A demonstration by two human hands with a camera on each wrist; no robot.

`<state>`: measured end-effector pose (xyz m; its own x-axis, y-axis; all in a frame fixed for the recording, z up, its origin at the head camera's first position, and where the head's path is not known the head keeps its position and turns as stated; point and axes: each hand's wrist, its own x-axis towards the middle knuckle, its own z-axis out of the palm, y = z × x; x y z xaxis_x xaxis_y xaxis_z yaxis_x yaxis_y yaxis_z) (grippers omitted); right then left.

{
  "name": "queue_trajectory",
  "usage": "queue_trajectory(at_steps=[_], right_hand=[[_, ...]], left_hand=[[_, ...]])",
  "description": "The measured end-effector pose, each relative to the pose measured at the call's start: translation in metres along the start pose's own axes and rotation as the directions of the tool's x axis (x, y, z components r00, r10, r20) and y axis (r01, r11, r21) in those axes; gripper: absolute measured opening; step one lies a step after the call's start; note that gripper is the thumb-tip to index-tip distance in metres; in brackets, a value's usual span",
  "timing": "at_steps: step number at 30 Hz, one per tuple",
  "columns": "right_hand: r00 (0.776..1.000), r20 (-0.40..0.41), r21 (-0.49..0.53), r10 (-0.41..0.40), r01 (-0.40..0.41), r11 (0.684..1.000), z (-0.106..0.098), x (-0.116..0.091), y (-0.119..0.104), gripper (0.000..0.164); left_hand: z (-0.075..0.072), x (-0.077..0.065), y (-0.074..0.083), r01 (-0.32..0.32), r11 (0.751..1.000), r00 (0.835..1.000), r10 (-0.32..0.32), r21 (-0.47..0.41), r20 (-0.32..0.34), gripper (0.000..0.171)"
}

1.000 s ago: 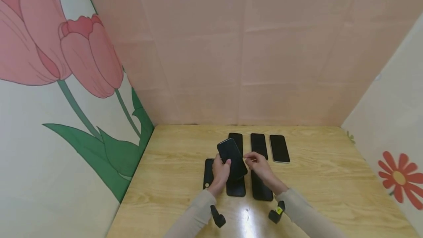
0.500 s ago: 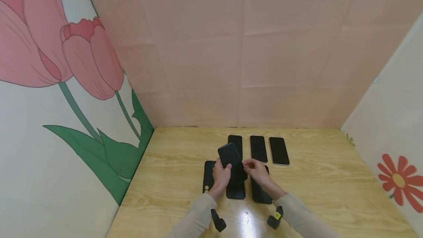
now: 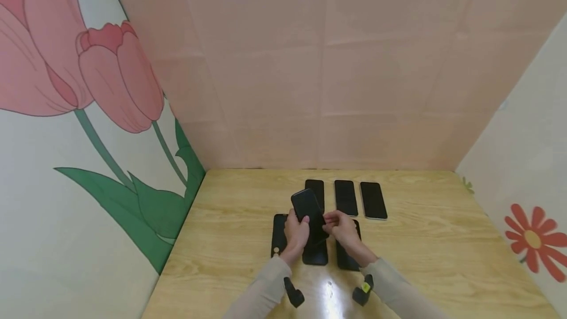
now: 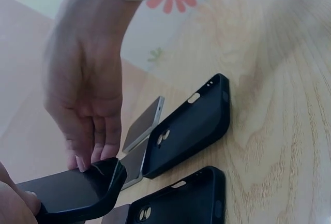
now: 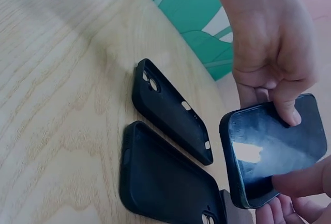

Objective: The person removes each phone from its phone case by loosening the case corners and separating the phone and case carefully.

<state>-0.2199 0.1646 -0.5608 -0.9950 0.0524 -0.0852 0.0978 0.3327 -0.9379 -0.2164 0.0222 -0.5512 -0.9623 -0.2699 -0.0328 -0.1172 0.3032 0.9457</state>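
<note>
A dark phone in a black case [image 3: 308, 209] is held tilted above the table. My left hand [image 3: 296, 234] grips its left side, thumb lying over the screen in the right wrist view. At the opposite edge my right hand [image 3: 344, 230] pinches the phone, its thumb [image 5: 300, 180] on the glass and fingers underneath. The case rim [image 4: 115, 185] stands slightly apart from the glass at one corner in the left wrist view. Beneath the hands lie black phone cases, hollow side up: one on the left [image 3: 278, 233], one in the middle [image 3: 315, 257], one on the right [image 3: 347, 259].
Three phones, dark screens up, lie in a row behind: left [image 3: 315, 187], middle [image 3: 345, 198] and right [image 3: 374, 201]. The wooden table [image 3: 239, 196] meets a pink backdrop [image 3: 266, 87] at the rear. Flower-printed panels flank it on both sides.
My right hand has moved left, from just off the phone's edge to pinching it. My left hand keeps its grip, and the phones and cases on the table stay put.
</note>
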Motion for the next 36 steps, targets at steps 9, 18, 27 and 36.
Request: queue_trajectory(at_steps=[9, 18, 27, 36], right_hand=[[0.996, 0.054, 0.046, 0.069, -0.072, 0.996, -0.004, 0.002, 0.002, 0.03], [0.987, 0.098, 0.033, 0.125, -0.128, 0.991, -0.011, 0.005, -0.001, 0.03], [0.986, 0.136, 0.068, 0.1, -0.11, 0.992, -0.016, 0.006, -0.004, 0.032], [0.979, 0.204, 0.059, 0.018, -0.031, 0.998, -0.019, 0.003, -0.008, 0.027]], left_hand=[[0.001, -0.001, -0.005, -0.008, 1.0, 1.0, 0.008, 0.007, -0.023, 0.017], [0.004, -0.003, -0.008, -0.008, 1.0, 1.0, 0.008, -0.019, -0.015, 0.016], [0.005, -0.003, -0.008, -0.03, 0.997, 0.999, 0.028, -0.074, -0.023, 0.017], [0.002, -0.001, -0.009, 0.02, 0.987, 1.0, -0.019, -0.159, 0.013, 0.018]])
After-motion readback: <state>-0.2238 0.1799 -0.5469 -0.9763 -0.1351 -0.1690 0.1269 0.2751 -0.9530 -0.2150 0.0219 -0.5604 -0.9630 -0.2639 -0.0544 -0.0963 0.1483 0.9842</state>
